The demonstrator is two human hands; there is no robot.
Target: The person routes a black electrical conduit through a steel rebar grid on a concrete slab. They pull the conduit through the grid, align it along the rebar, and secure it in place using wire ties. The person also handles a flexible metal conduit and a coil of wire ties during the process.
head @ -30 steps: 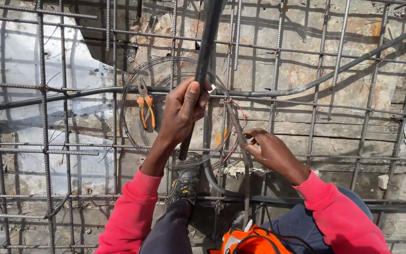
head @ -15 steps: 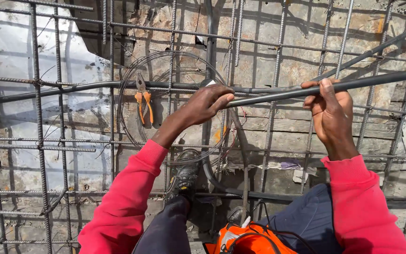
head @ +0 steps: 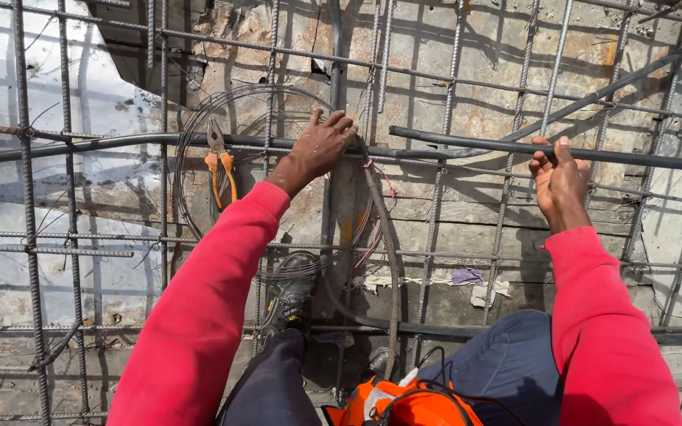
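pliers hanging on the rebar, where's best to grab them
Probably by the orange handles of the pliers, coming from below. They hang head-up, with the metal jaws hooked over the horizontal bar, so the two handles dangle free and slightly spread. The left hand rests on the bar just beside them and is nearest.
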